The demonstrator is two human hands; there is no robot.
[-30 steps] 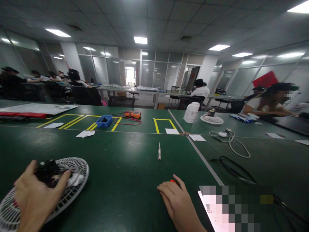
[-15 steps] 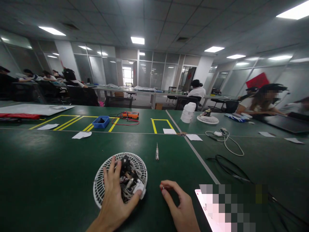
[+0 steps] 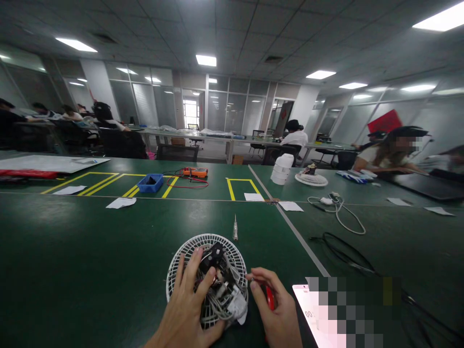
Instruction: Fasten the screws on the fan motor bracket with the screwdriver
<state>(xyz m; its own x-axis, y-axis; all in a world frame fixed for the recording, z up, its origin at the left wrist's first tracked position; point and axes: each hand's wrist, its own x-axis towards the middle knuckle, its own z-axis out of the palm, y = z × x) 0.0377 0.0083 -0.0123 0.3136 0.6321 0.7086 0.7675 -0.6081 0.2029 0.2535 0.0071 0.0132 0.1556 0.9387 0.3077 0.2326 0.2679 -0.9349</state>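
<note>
A round white fan grille (image 3: 176,268) lies on the green table with a black motor part (image 3: 213,256), bundled grey wires and a white plastic piece (image 3: 237,303) inside it. My left hand (image 3: 194,295) grips this fan assembly, its fingers bent over the parts and its thumb by the near rim. Just right of the rim is my right hand (image 3: 273,302), closed around a red-handled tool (image 3: 270,297); its thumb and index finger pinch together, and the tool's kind is mostly hidden by the hand. Beyond the grille lies a screwdriver (image 3: 235,228) with a clear handle.
A lit phone (image 3: 308,309) lies at the near right, beside black cables (image 3: 348,256). Farther back are a blue bin (image 3: 150,183), an orange multimeter (image 3: 195,172), paper slips, white stacked cups (image 3: 282,169) and another fan grille (image 3: 311,180). A person (image 3: 391,154) sits at the far right.
My left hand and the fan assembly have shifted to the right and slightly nearer, closing the gap to my right hand. The red handle now shows in my right hand.
</note>
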